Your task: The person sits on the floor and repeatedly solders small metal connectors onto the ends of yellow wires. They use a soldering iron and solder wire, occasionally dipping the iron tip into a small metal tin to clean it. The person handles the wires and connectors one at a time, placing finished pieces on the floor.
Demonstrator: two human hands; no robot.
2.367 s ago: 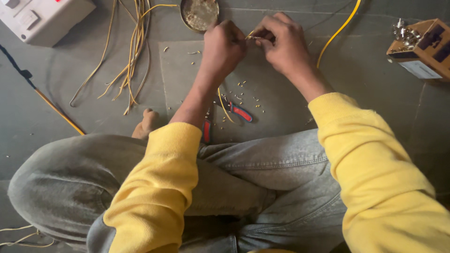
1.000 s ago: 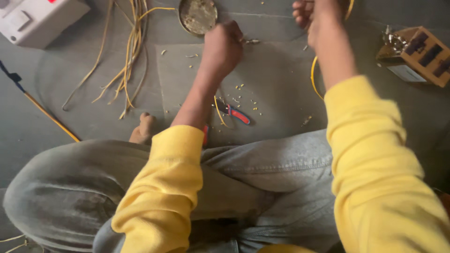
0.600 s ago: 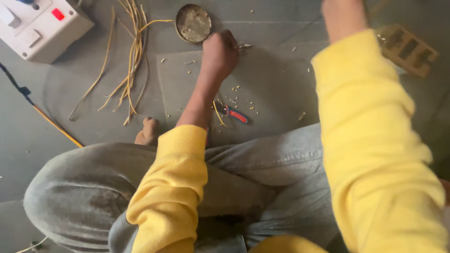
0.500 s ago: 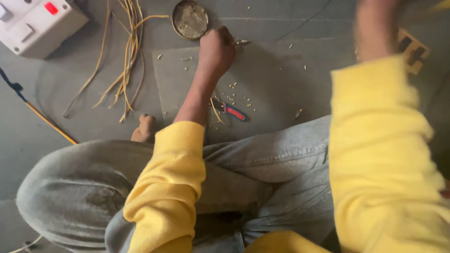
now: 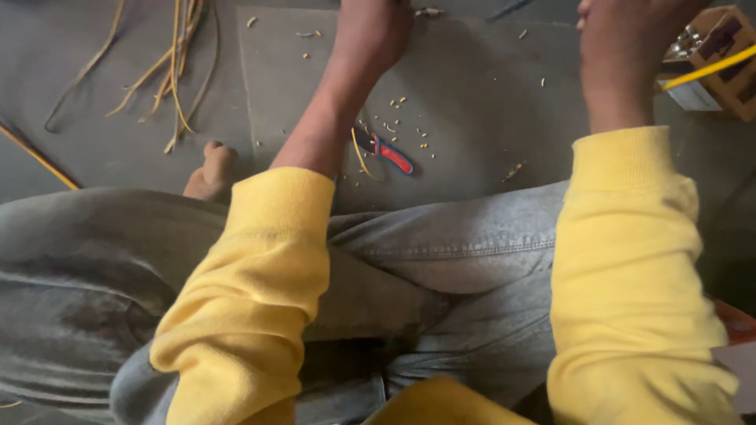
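Left hand point(image 5: 370, 31) reaches forward, forearm straight out from the yellow sleeve point(image 5: 252, 275), wrist near the top edge of the view, back of the hand up. Fingers curl in toward a small metal bit point(image 5: 429, 12) at their tips, seemingly pinched, but the top edge cuts the hand so the grip can't be confirmed. Right hand point(image 5: 622, 39) is raised, forearm nearly upright out of its yellow cuff, fingers cropped at the top edge; can't tell if spread or closed. A yellow wire point(image 5: 709, 69) runs just to the right of that wrist; contact can't be made out. Cardboard box point(image 5: 720, 55) with small parts sits further right, behind the wire. Below the left fingers, toward the body, red-handled pliers point(image 5: 391, 153) lie on the grey mat point(image 5: 472, 102), apart from both hands, with scattered yellow insulation scraps point(image 5: 402, 118) around them. Far left of the left fingers, stripped yellow wire strands point(image 5: 169, 71) lie loose on the floor. Bare toes point(image 5: 213, 169) poke out beside the left forearm. Grey jeans point(image 5: 441, 260) fill the lower view, legs crossed.
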